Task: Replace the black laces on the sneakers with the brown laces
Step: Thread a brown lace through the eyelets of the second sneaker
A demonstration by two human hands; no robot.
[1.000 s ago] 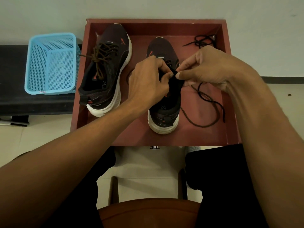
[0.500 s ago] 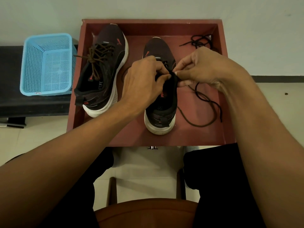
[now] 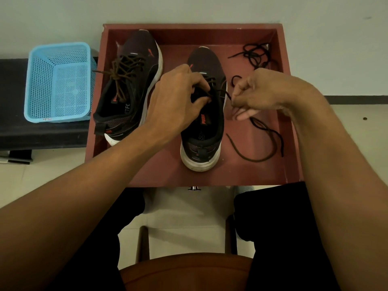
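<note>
Two hands over right sneaker (image 3: 202,114) | left hand (image 3: 178,95) grip pinching lace (image 3: 218,92) | right hand (image 3: 258,91) grip pinching lace | tray (image 3: 287,114) wall near

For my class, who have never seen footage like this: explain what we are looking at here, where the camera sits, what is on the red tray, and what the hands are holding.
There is no machine: a seated person wears a camera on the head, looking down at both bare arms. On the red tray stand two dark sneakers. The left sneaker is already laced in brown. The left hand steadies the right sneaker at its tongue, while the right hand pinches a brown lace that trails across the tray. A removed black lace lies bunched in the far right corner. A blue basket sits beside the tray on a dark bench.
</note>
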